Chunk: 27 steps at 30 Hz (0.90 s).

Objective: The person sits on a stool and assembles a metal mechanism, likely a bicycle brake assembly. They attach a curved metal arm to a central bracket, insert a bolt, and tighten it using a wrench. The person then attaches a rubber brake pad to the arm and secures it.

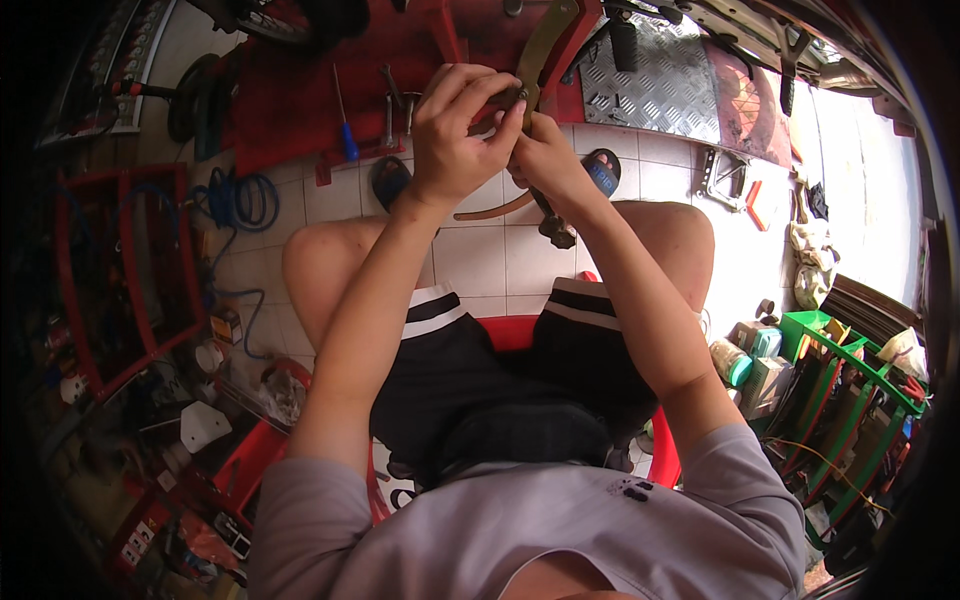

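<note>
In front of me, both hands work on a curved, brass-coloured flat metal bar point(543, 50) with a darker knobbed end point(558, 234) below. My right hand point(550, 162) is closed round its lower part. My left hand point(460, 130) has thumb and fingertips pinched against the bar, at what looks like a small dark bolt or nut point(522, 93). A thin tan curved piece point(490, 213) sticks out below my hands; whether it joins the bar is hidden.
A red work platform point(270, 110) holds a blue-handled screwdriver point(348, 140) and wrenches point(389, 120). Beside it is a tread plate point(650, 80). At left are a blue hose point(238, 200) and red rack point(125, 290); at right, a green rack point(850, 355) and jar point(731, 364).
</note>
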Available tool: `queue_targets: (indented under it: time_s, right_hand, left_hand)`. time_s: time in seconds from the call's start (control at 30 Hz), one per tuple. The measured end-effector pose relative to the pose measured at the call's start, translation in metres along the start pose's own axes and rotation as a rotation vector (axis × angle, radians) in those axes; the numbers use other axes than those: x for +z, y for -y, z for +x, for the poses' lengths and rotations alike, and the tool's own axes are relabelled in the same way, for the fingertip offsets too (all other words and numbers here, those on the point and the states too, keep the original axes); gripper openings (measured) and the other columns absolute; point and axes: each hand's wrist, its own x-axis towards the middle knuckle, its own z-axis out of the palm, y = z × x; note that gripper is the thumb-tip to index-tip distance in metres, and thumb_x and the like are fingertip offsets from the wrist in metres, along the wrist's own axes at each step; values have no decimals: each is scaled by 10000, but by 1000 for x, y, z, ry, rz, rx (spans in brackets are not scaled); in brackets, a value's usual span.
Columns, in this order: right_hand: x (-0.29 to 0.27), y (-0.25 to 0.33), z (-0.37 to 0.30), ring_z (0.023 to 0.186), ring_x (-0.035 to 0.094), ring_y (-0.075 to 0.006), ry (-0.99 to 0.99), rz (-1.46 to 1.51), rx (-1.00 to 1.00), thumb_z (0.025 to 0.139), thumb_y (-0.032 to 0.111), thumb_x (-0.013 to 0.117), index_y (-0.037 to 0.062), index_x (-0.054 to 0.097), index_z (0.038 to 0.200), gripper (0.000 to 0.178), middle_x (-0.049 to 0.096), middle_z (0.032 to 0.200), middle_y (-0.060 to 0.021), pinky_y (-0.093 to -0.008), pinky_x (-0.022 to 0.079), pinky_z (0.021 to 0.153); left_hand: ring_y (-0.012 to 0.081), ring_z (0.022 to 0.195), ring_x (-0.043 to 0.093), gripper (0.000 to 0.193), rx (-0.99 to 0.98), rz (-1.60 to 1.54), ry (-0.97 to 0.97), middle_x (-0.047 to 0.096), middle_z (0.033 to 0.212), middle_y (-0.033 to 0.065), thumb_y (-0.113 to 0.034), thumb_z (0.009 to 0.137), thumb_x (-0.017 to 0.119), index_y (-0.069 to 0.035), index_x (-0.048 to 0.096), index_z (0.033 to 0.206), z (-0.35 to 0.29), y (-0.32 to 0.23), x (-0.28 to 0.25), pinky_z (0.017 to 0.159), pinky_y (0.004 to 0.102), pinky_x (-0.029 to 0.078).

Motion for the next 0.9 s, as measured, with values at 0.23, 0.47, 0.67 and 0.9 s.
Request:
queue_targets:
  time_s: [0.23, 0.47, 0.67, 0.9]
  right_hand:
    - [1, -10, 5, 685, 549, -138, -127, -205, -246, 886, 220, 512, -46, 585, 886, 275, 610, 698, -85, -312, 438, 624]
    - [-2, -17, 13, 637, 533, -119, -98, -205, -164, 884, 229, 512, -37, 590, 869, 278, 606, 686, -70, -298, 434, 586]
    - [-1, -11, 8, 576, 481, -73, -71, -106, -115, 890, 233, 499, -19, 564, 822, 269, 562, 657, -16, -251, 382, 486]
    - [-9, 0, 4, 502, 392, -45, 33, 4, -33, 916, 234, 482, 44, 498, 884, 193, 463, 633, 37, -219, 307, 424]
  left_hand:
    - [220, 714, 594, 163, 30, 31, 11, 615, 813, 65, -13, 687, 707, -33, 657, 841, -2, 1, 4, 591, 307, 488]
    - [233, 666, 588, 119, -66, 19, 4, 607, 790, 81, -53, 737, 713, -21, 615, 796, -8, 1, 11, 580, 303, 488]
    - [207, 669, 607, 158, -154, -64, 55, 603, 810, 80, -71, 734, 721, -10, 600, 815, -3, -3, 9, 584, 291, 493]
    - [168, 712, 644, 110, -184, -182, 59, 607, 840, 70, -19, 754, 693, -8, 610, 827, -2, 3, 8, 630, 269, 517]
